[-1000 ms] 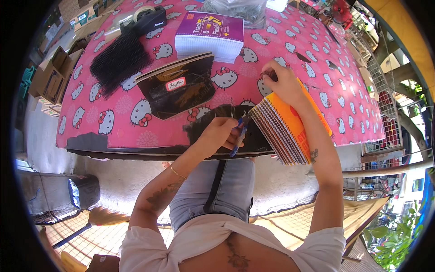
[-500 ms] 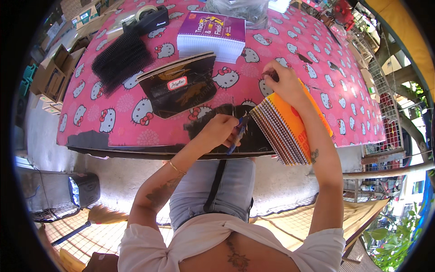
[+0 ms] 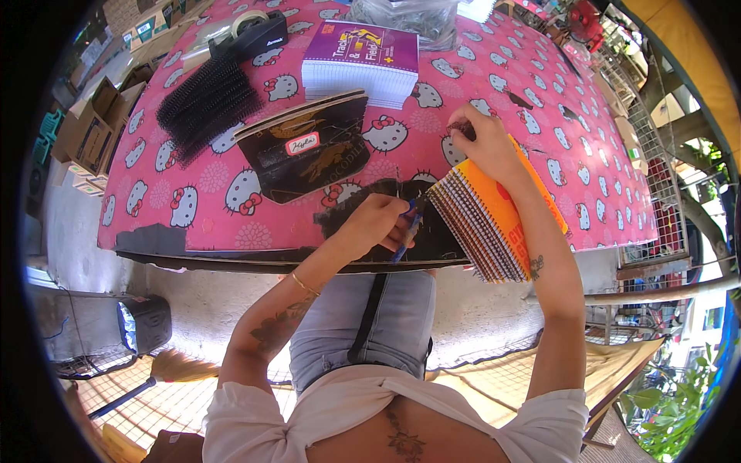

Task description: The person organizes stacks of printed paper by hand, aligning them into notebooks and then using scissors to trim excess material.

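Observation:
My left hand (image 3: pixel 378 220) is closed around blue-handled pliers (image 3: pixel 406 239) at the near edge of the table, beside the spiral-bound notebooks. The notebooks (image 3: pixel 502 208) have orange covers and lie fanned in a stack, their coil bindings facing left. Across the top of the stack rests my right hand (image 3: pixel 482 139), its wrist over the upper cover. Its fingers are curled in at a small dark reddish thing (image 3: pixel 465 130) that I cannot make out. Left of the pliers stands a black open box (image 3: pixel 309 158) with a small red-edged label.
On the pink patterned table (image 3: pixel 231 224) lie black plastic spiral coils (image 3: pixel 208 108), a stack of purple-covered books (image 3: pixel 359 69), a tape dispenser (image 3: pixel 258 35) and a clear plastic bag (image 3: pixel 405 19). Cardboard boxes (image 3: pixel 96 127) stand at left. A broom (image 3: pixel 166 369) lies below.
The pliers have turned slightly and drawn a little away from the notebooks' coil edge. My right hand and the notebooks stay almost in place.

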A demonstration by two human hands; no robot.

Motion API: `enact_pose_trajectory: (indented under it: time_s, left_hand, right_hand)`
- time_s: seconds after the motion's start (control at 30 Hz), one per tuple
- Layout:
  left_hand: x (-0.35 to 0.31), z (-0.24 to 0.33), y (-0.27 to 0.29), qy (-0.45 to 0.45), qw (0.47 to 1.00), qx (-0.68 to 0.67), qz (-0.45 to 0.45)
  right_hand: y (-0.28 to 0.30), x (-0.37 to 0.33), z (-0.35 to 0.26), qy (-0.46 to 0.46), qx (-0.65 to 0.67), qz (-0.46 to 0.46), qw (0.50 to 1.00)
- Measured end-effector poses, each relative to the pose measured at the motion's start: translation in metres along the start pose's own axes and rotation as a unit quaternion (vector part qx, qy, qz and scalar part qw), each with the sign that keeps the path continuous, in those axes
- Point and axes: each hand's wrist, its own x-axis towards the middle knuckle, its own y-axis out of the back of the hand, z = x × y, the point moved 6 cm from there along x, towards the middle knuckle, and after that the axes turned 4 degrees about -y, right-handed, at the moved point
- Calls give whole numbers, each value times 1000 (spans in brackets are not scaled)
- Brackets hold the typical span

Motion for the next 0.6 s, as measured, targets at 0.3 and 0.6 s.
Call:
enact_pose_trajectory:
  time_s: [0.3,0.6]
  left_hand:
    - [-26,35,-34,-406,627,630,211]
    - [10,2,7,1,998,54,-22]
  right_hand:
    - [0,0,-4,8,-1,2,1000]
    - [0,1,-4,5,-6,0,1000]
